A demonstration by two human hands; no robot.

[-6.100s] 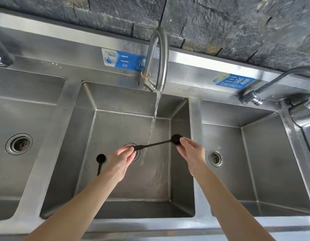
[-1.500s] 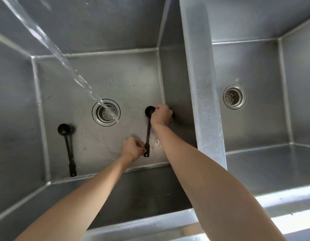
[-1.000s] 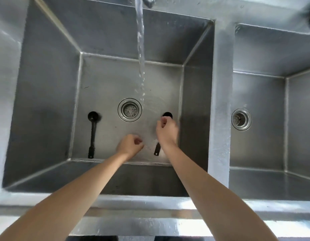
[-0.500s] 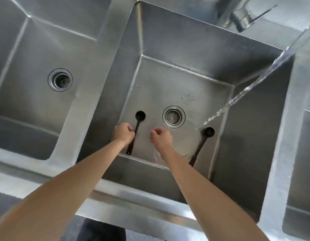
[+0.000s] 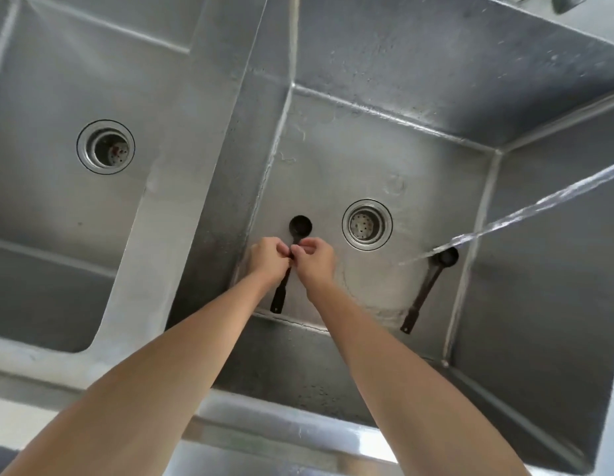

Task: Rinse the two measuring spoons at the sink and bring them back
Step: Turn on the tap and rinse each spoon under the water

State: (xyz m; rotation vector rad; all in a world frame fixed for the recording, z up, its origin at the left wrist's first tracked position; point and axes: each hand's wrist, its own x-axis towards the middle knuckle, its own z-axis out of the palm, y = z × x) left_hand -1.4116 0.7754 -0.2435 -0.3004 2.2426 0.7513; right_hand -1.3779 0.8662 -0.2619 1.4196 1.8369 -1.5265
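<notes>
Two black measuring spoons lie on the floor of the middle steel basin [image 5: 384, 139]. The left spoon [image 5: 299, 225] points its bowl away from me, near the basin's left wall. My left hand [image 5: 267, 257] and my right hand [image 5: 314, 257] meet over the middle of its handle, fingertips pinched on it. The handle's end [image 5: 277, 302] shows below my hands. The right spoon [image 5: 426, 290] lies alone by the right wall, untouched. A stream of water [image 5: 525, 214] crosses in from the right and lands near that spoon's bowl.
The basin's round drain [image 5: 366, 224] sits between the two spoons. A second basin with its own drain [image 5: 105, 146] lies to the left, beyond a steel divider [image 5: 195, 159]. The sink's front rim [image 5: 250, 427] runs under my forearms. The tap is barely visible at top right.
Both hands have closed in on the left spoon's handle; half a second ago they were apart, the right one empty. The right spoon stays where it was put down.
</notes>
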